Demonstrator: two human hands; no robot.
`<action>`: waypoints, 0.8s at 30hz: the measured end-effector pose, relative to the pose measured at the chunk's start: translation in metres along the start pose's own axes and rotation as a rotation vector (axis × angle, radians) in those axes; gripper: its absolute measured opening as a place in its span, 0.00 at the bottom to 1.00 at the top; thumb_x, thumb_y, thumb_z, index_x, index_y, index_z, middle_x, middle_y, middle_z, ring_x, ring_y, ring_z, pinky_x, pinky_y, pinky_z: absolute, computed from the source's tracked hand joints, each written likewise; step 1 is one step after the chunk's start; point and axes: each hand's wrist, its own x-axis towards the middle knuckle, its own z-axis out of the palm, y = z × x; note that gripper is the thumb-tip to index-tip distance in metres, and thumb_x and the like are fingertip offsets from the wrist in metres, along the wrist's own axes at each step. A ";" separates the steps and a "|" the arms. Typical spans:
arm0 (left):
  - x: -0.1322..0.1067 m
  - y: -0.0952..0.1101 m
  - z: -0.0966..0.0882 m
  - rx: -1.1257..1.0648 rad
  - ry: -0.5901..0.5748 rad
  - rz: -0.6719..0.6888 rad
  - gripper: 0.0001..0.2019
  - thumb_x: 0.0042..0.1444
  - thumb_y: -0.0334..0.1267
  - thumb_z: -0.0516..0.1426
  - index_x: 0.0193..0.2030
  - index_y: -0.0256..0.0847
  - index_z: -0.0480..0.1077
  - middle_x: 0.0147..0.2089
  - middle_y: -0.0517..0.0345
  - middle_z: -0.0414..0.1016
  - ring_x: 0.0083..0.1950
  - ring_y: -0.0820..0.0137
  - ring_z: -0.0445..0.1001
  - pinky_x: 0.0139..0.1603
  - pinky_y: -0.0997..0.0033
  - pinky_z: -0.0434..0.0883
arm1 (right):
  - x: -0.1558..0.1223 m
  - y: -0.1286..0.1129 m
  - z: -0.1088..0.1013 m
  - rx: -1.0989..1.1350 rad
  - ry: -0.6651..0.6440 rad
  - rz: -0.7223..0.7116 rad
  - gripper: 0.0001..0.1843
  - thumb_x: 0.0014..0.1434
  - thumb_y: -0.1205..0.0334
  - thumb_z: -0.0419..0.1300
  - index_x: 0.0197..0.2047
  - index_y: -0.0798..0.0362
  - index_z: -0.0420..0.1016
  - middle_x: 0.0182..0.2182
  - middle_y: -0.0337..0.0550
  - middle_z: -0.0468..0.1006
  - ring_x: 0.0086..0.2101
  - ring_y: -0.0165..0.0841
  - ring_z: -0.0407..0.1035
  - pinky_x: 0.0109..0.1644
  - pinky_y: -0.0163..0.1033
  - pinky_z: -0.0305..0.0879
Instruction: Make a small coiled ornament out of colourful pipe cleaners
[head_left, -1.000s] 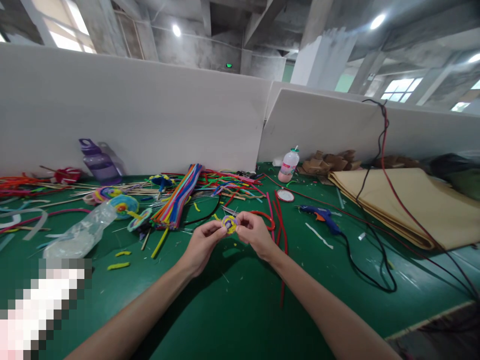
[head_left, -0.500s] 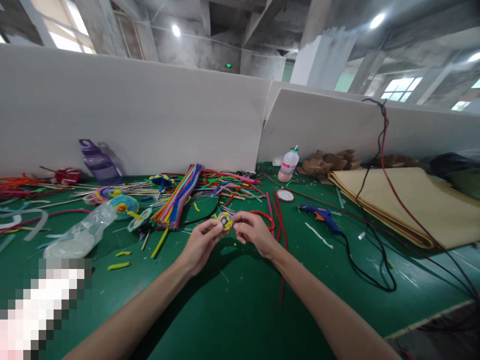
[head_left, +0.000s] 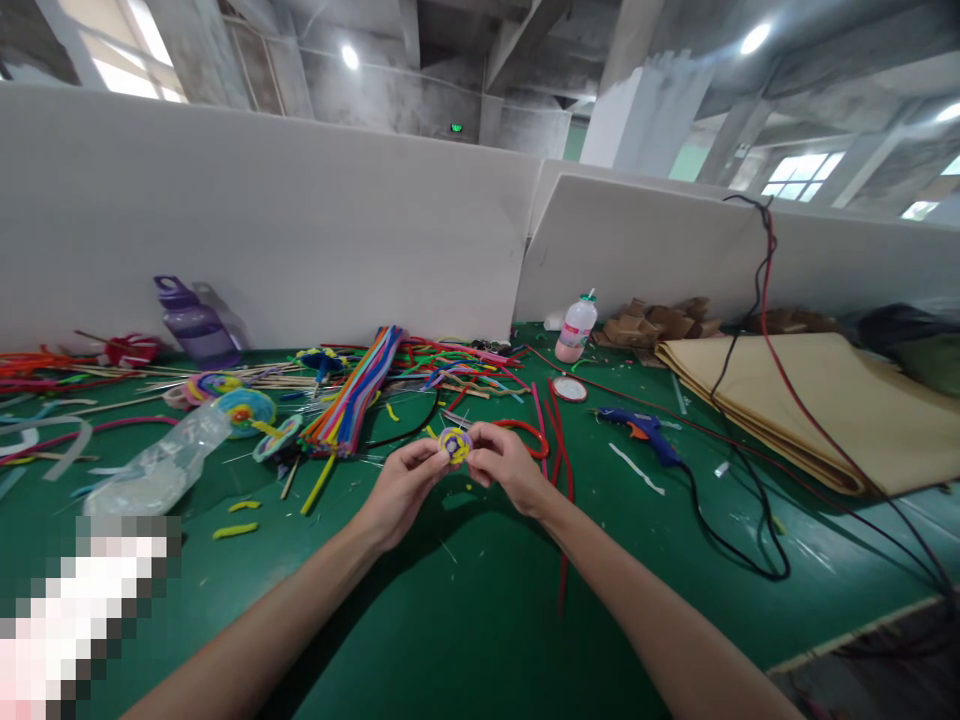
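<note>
Yellow and lilac, the small coiled disc [head_left: 454, 447] is near the centre of the frame, held above the green worktop [head_left: 465, 640]. Our left hand [head_left: 405, 485] has its left edge pinched between thumb and fingers; our right hand [head_left: 510, 465] is drawn nearly closed at the right edge, thumb and fingertips on it.

Left of centre, beyond our left hand, we see a bundle of many-coloured fuzzy stems [head_left: 356, 405] lying at a slant, with a clear plastic bag [head_left: 154, 475] farther left. Two short yellow pieces [head_left: 236, 532] lie at the lower left. Red stems [head_left: 562, 470] run just right of our right hand — past them, right of centre, lies a blue glue gun [head_left: 649, 432]. Behind, a pink-labelled bottle [head_left: 576, 328] stands against the white board [head_left: 300, 220], and a purple bottle [head_left: 196, 325] leans at the left.
</note>
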 end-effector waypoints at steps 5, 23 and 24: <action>0.002 -0.001 -0.002 0.028 0.008 0.044 0.04 0.49 0.35 0.60 0.31 0.36 0.73 0.32 0.58 0.73 0.37 0.73 0.70 0.45 0.74 0.65 | 0.000 -0.001 0.001 -0.026 0.000 -0.015 0.02 0.47 0.65 0.54 0.28 0.55 0.63 0.16 0.29 0.60 0.16 0.21 0.53 0.19 0.29 0.49; 0.003 -0.002 -0.003 0.069 0.026 0.101 0.03 0.50 0.34 0.60 0.31 0.37 0.72 0.33 0.58 0.74 0.38 0.72 0.70 0.45 0.72 0.64 | 0.003 0.008 0.002 0.112 0.067 0.041 0.10 0.46 0.60 0.62 0.28 0.56 0.66 0.19 0.30 0.60 0.17 0.19 0.50 0.20 0.29 0.44; 0.003 -0.002 -0.003 0.081 0.025 0.099 0.03 0.50 0.34 0.60 0.31 0.37 0.72 0.32 0.58 0.73 0.37 0.73 0.69 0.45 0.72 0.64 | 0.002 0.007 0.001 0.097 0.070 0.039 0.10 0.45 0.60 0.62 0.28 0.56 0.66 0.19 0.31 0.60 0.18 0.20 0.51 0.20 0.29 0.44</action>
